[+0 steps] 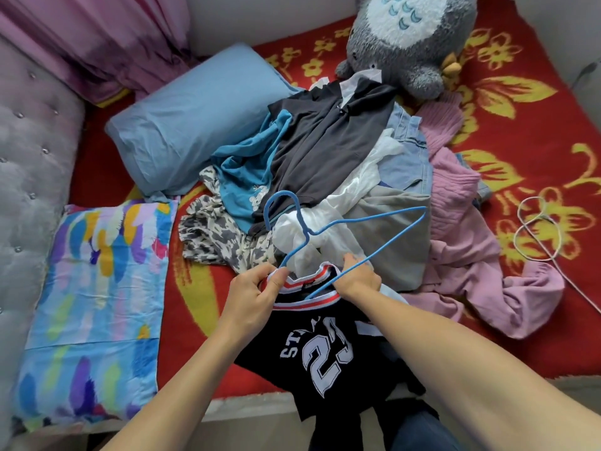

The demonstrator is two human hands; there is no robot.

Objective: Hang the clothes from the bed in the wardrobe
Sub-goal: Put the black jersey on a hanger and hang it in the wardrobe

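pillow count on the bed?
2. The plain blue pillow lies by the pink curtain; the multicolour patterned pillow lies along the grey headboard. The clothes pile may hide more.

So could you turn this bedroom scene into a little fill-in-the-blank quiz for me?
1. The wire hanger is ____ in colour.
2. The black jersey shows the number ____.
3. The hanger is being fed through the jersey's ____.
4. The left hand and right hand both grip the jersey's ____.

Answers: blue; 23; neck opening; collar
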